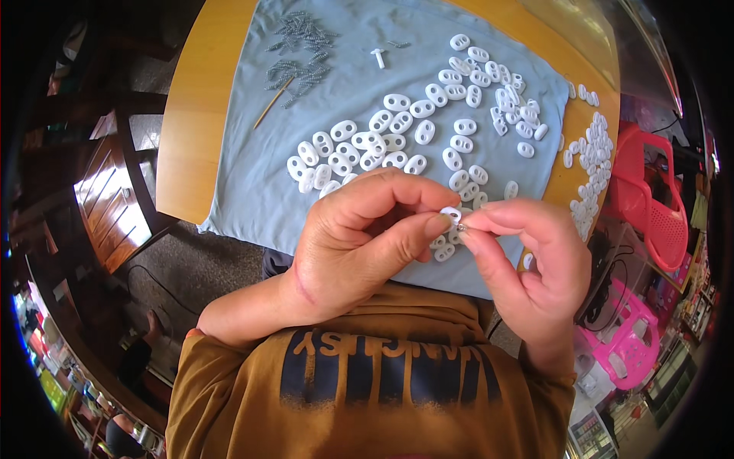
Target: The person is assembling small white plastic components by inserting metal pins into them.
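Note:
Between the thumb and fingers of my left hand (pixel 359 241) is a small white oval plastic piece with two holes (pixel 453 213). My right hand (pixel 539 260) meets it from the right, its thumb and forefinger closed on a tiny metal part (pixel 461 227) at the piece's lower edge. That part is too small to name surely, and fingertips cover some of it. Just beyond my hands, many similar white pieces (pixel 380 120) lie loose on a light blue cloth (pixel 252 176). Several more peek out beneath my fingers.
Small grey spring-like pieces (pixel 302 73) are heaped at the cloth's far left, beside a thin wooden stick (pixel 273 103). A white T-shaped piece (pixel 379 58) lies nearby. More white pieces (pixel 589 164) rest along the wooden table's (pixel 187 130) right edge. Red (pixel 650 195) and pink (pixel 623 336) plastic chairs stand right.

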Demonstrator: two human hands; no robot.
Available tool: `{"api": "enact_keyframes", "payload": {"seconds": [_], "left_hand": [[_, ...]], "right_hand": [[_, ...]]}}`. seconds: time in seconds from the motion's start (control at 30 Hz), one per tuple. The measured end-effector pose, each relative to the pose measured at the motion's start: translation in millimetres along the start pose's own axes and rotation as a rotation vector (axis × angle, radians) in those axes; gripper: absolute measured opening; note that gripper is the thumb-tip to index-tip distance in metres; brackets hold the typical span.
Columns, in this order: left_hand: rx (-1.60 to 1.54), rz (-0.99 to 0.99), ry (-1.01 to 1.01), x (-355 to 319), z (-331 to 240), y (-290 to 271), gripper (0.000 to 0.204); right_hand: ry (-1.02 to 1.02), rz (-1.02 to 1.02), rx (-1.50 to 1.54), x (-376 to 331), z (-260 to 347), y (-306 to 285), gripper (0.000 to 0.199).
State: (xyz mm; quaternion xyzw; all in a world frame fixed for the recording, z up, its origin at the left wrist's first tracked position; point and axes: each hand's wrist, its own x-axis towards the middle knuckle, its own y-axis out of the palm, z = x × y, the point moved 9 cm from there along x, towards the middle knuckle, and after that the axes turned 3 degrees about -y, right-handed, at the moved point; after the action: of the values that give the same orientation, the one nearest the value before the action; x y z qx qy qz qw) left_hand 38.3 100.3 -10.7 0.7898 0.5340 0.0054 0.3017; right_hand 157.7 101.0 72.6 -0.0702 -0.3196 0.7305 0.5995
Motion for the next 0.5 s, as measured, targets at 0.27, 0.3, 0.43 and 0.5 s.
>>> {"api": "enact_keyframes", "payload": {"seconds": [0.27, 0.3, 0.43, 0.5], "left_hand": [[0.098, 0.012, 0.079, 1.3, -3.6, 1.9, 0.016], [0.098, 0.012, 0.078, 1.6, -3.3, 1.7, 0.016], [0.152, 0.015, 0.110, 0.9, -5.5, 1.2, 0.016], [0.160, 0.007, 0.116, 0.8, -7.1, 0.0, 0.015]], "right_hand": [[-0.047, 0.009, -0.064, 1.6, 6.1, 0.9, 0.030], [-0.046, 0.009, -0.064, 1.8, 5.2, 1.1, 0.030], [-0.137, 0.017, -0.130, 1.2, 10.0, 3.5, 0.031], [-0.148, 0.017, -0.137, 0.7, 10.0, 3.3, 0.031]]}}
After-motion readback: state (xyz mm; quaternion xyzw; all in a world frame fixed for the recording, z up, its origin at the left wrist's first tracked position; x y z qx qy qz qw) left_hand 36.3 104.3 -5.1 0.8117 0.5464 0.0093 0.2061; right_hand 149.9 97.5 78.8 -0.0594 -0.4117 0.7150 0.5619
